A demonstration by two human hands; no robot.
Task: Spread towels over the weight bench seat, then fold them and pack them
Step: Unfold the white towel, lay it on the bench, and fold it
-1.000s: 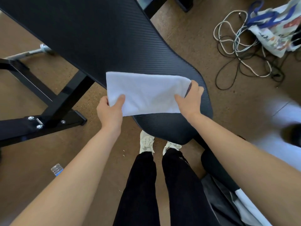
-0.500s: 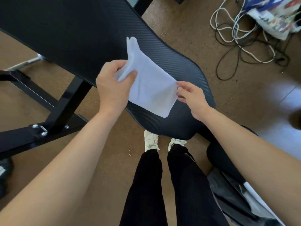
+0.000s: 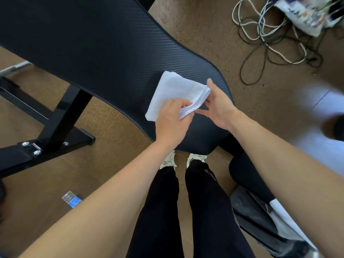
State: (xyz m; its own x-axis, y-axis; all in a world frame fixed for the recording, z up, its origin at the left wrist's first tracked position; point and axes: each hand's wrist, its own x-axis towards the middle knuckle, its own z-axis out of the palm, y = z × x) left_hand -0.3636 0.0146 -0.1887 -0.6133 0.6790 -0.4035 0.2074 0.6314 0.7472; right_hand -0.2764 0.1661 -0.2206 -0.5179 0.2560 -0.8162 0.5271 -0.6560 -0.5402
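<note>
A white towel [image 3: 173,90] lies folded into a small square near the rounded end of the black ribbed weight bench seat [image 3: 96,53]. My left hand [image 3: 172,121] pinches the towel's near edge, where the stacked layers show. My right hand [image 3: 216,107] is at the towel's right corner, its fingers fairly straight against the layered edge and its thumb pointing toward the left hand.
The bench's black steel frame [image 3: 55,125] runs across the left floor. A tangle of cables [image 3: 270,34] and a printed bag [image 3: 305,13] lie at top right. A dark open bag with white cloth [image 3: 268,216] sits by my right leg. A small blue packet [image 3: 71,199] lies on the floor.
My left hand carried its end of the towel over to the right, folding it in half again. The towel went from a wide strip to a small square, and both hands now meet at its right edge.
</note>
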